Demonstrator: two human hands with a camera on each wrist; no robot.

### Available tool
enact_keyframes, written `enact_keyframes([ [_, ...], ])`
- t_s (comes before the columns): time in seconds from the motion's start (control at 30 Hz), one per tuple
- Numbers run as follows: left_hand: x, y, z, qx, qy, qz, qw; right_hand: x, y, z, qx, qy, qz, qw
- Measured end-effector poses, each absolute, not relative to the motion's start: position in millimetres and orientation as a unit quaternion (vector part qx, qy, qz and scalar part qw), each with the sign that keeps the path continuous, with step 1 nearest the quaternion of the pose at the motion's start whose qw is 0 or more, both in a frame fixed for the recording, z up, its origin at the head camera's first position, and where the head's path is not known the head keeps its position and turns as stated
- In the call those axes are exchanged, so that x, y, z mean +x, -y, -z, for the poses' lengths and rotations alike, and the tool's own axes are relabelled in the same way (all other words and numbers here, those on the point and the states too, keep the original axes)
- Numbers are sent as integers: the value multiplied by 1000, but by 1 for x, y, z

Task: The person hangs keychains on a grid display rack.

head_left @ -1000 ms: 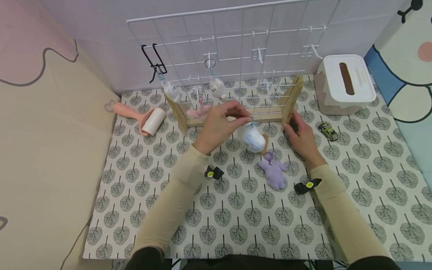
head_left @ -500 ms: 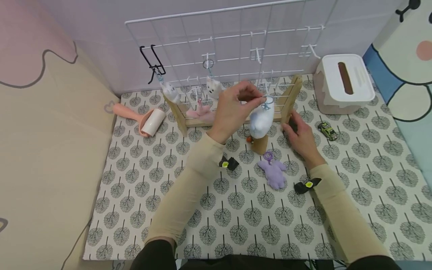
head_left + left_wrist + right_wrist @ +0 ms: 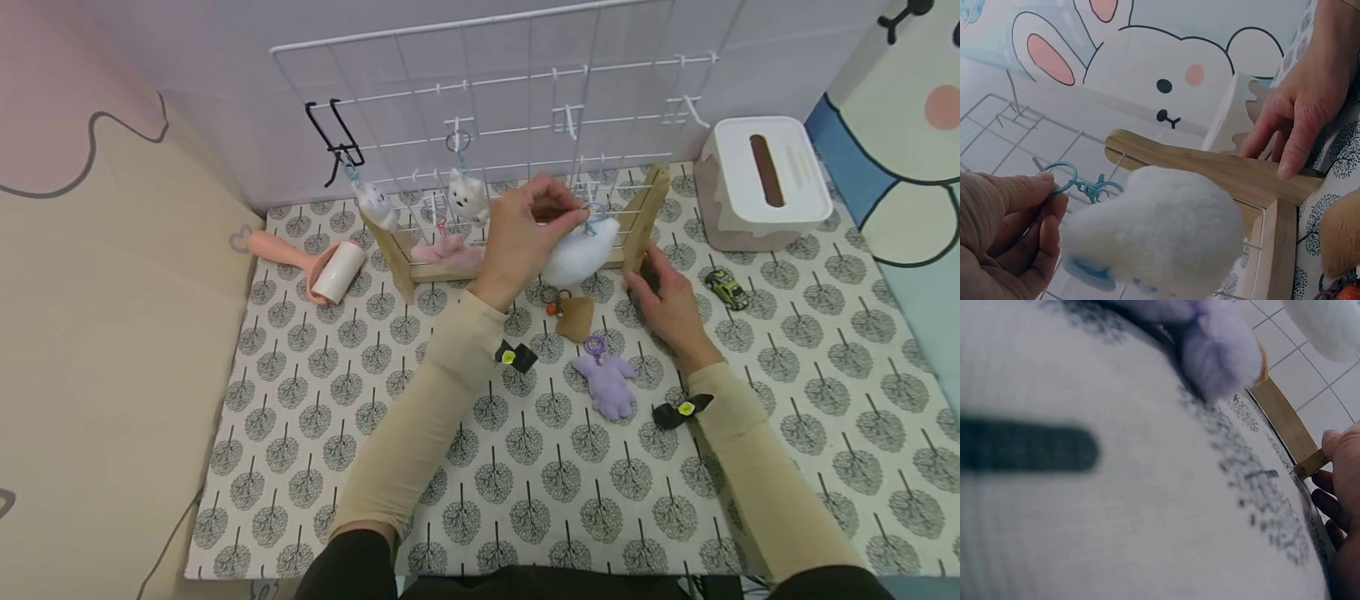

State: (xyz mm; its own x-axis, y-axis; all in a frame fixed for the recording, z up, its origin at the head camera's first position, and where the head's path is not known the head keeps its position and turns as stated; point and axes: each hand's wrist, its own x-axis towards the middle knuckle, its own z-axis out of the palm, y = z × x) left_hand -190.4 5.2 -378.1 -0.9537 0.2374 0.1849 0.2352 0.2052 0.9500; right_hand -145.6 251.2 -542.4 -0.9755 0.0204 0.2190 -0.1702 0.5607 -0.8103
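My left hand pinches the blue key ring of a fluffy white plush keychain between thumb and fingers. The plush hangs in front of the lower right part of the white wire grid rack. A thin hook tip shows beside the ring in the left wrist view; whether it passes through the ring I cannot tell. With thumb and fingers on either side, my right hand holds the rack's right wooden foot. Below the plush lies a brown plush keychain, with a purple plush keychain nearer.
On the rack hang a white plush, a white kitten-faced plush and a pink plush. Bare hooks stick out. A lint roller lies left; a toy car and tissue box stand right.
My left hand has carried the white plush to the right and up to the rack, uncovering the brown keychain. The plush has swung sideways. My right hand stays on the wooden foot.
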Motion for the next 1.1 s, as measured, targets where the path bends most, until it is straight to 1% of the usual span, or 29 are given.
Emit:
enact_keyframes([
  [0.23,-191,-2,394,154,-763,-627,-6,-146,-251,543,47,879,-463,107],
  [0.43,-192,6,414,153,-766,-624,-9,-146,-251,542,50,877,-466,110],
  [0.67,-187,18,439,114,-777,-619,16,-146,-250,541,56,871,-474,117],
  [0.83,-183,24,458,108,-785,-610,23,-146,-251,541,53,874,-470,114],
  [1.1,-177,30,490,112,-794,-595,58,-146,-250,541,48,873,-472,110],
])
